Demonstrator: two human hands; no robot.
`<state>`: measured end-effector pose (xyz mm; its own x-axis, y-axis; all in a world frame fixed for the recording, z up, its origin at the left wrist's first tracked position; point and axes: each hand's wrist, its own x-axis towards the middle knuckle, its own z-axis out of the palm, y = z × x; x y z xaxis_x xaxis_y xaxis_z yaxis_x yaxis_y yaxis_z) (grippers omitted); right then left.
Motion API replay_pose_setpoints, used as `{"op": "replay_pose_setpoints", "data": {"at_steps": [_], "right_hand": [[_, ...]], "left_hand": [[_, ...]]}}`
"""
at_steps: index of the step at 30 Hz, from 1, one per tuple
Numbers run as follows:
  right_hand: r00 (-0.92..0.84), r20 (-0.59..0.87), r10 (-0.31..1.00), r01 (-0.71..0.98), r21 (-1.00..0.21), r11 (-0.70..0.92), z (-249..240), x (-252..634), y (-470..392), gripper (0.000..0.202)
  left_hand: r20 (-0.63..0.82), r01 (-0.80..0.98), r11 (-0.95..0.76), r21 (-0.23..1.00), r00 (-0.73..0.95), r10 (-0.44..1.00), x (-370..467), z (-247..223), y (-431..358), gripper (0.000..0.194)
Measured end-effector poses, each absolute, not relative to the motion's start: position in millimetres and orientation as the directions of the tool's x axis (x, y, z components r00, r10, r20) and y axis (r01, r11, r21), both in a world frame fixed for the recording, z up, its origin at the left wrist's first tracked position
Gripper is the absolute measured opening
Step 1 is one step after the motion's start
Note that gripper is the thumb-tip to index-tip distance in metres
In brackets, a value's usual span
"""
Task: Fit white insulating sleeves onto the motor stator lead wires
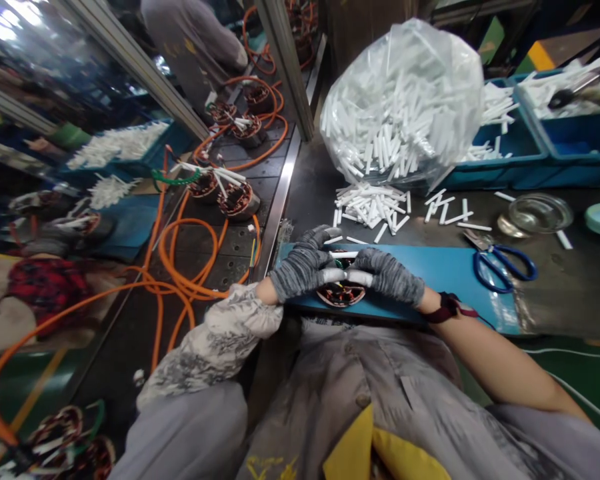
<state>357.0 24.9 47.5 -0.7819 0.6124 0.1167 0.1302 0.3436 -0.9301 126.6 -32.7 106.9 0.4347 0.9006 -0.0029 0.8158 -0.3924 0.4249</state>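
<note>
A motor stator (341,295) with copper windings rests on a blue mat (435,267) in front of me. Both my hands wear grey knit gloves with white fingertips. My left hand (305,270) is bent over the stator's left side, and my right hand (387,275) comes in from the right. Their fingertips meet above the windings, pinched together. A white sleeve tube (344,255) lies across between the hands at the stator's far side. Green wire shows beneath it. Whatever the fingertips pinch is too small and covered to name.
Behind the mat lies a pile of white tubes (373,203) below a full plastic bag (405,107). Blue-handled scissors (503,263), a glass bowl (540,213) and blue bins (510,167) are right. Leftward, a conveyor carries stators (237,200) and orange hoses (187,233); a co-worker's gloved hand (50,240) is beyond.
</note>
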Motion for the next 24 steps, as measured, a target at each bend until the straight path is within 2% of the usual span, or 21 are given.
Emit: {"op": "replay_pose_setpoints", "data": {"at_steps": [3,5,8,10,13,15,17,20,22,24], "right_hand": [[-0.730,0.129,0.671,0.111,-0.947,0.303,41.3,366.2,25.8,0.037],[-0.705,0.153,0.692,0.098,-0.946,0.309,39.8,376.1,24.8,0.037],[-0.664,0.177,0.726,0.107,-0.939,0.326,43.7,393.9,13.1,0.027],[-0.659,0.189,0.728,0.119,-0.930,0.349,45.9,403.5,-1.9,0.020],[-0.775,0.251,0.580,0.105,-0.854,0.509,40.0,404.4,-24.4,0.017],[-0.835,0.289,0.468,0.104,-0.752,0.651,31.1,394.9,-31.1,0.024],[-0.853,0.277,0.441,0.160,-0.667,0.728,23.4,381.7,-28.6,0.031],[-0.829,0.209,0.519,0.300,-0.617,0.727,23.9,364.8,-12.6,0.030],[-0.785,0.173,0.595,0.378,-0.627,0.681,33.5,357.6,0.4,0.032],[-0.735,0.146,0.662,0.406,-0.687,0.603,47.0,351.1,11.7,0.041]], "left_hand": [[0.009,0.857,-0.407,0.316,0.426,0.905,148.5,106.9,-27.2,0.028],[0.021,0.844,-0.441,0.306,0.457,0.889,164.6,105.4,-21.8,0.029],[0.075,0.833,-0.423,0.357,0.426,0.902,170.6,106.7,-18.3,0.036],[0.122,0.818,-0.372,0.438,0.356,0.926,156.9,109.8,-24.8,0.046],[0.070,0.791,-0.315,0.524,0.328,0.942,121.8,112.2,-48.4,0.077],[-0.019,0.833,-0.277,0.479,0.325,0.945,101.5,109.6,-67.5,0.090],[-0.038,0.873,-0.248,0.420,0.290,0.956,90.2,104.3,-84.3,0.082],[0.094,0.907,-0.185,0.378,0.161,0.982,88.7,96.8,-98.8,0.050],[0.171,0.931,-0.141,0.336,0.086,0.981,92.4,95.4,-101.5,0.039],[0.185,0.955,-0.117,0.274,0.067,0.980,96.2,97.1,-101.3,0.035]]}}
